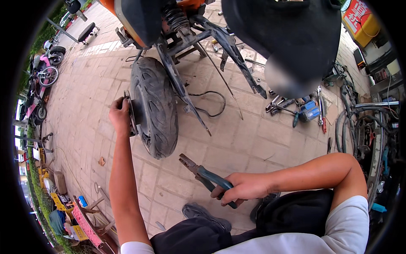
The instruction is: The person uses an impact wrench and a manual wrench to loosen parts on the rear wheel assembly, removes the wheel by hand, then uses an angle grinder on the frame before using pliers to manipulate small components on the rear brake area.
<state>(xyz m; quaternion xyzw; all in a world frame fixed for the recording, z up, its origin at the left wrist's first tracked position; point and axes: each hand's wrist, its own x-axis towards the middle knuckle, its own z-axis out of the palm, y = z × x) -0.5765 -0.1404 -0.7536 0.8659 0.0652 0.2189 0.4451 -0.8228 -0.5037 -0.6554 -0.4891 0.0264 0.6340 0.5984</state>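
Note:
My right hand [240, 187] is closed around the handles of green-handled pliers [207, 174], whose jaws point up and left above the paving. Out at the left, my left hand [120, 111] pinches the edge of a thin, dark, disc-like part [131, 113] on the side of the wheel. The wheel's black tyre [163, 114] stands upright, and its tread shows wear. Above it are the scooter's coil-spring shock absorber [176, 19] and a bare, dirty metal frame arm [226, 40]. The fingertips of my left hand are partly hidden behind the disc-like part.
A person in black [292, 29] leans in at the upper right. Below them lie a blue power tool [308, 111], wrenches and sockets. A cable [222, 106] loops behind the tyre. Cluttered shelving [378, 169] lines the right, a pink-seated chair [86, 222] stands lower left.

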